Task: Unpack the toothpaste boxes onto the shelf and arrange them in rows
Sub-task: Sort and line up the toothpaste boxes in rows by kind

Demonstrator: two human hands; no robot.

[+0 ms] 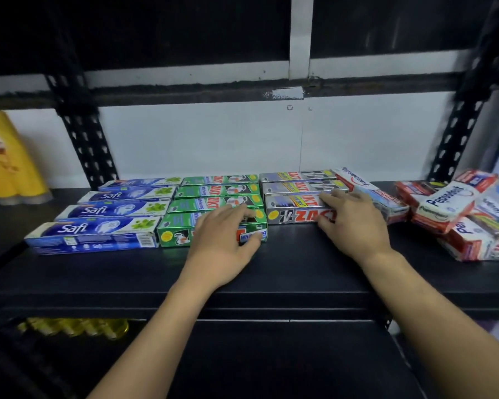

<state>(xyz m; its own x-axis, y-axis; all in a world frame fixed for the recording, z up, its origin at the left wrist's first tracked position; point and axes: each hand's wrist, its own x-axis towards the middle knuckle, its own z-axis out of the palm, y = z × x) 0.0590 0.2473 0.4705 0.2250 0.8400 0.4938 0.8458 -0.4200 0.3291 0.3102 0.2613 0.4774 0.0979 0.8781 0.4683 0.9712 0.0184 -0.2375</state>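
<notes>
Directly ahead, a black shelf point(271, 272) is stretching across the view. Three neat columns of toothpaste boxes are lying on it: blue Safi boxes point(110, 210) at ten o'clock, green Zact boxes point(213, 194) at twelve, silver Zact boxes point(297, 184) at one. A loose Pepsodent pile point(458, 217) is sitting unsorted at three o'clock, and one slanted Pepsodent box point(370, 191) is leaning in against the silver column. My left hand point(225, 234) is resting on the front green box, fingers laid flat on top, thumb along its front face, clasping nothing. My right hand point(355, 223) is pressing the front silver box the same way, unclenched. Pushing unevenly, I am risking skewing these light cartons, and my right wrist could be nudging the slanted box further askew.
</notes>
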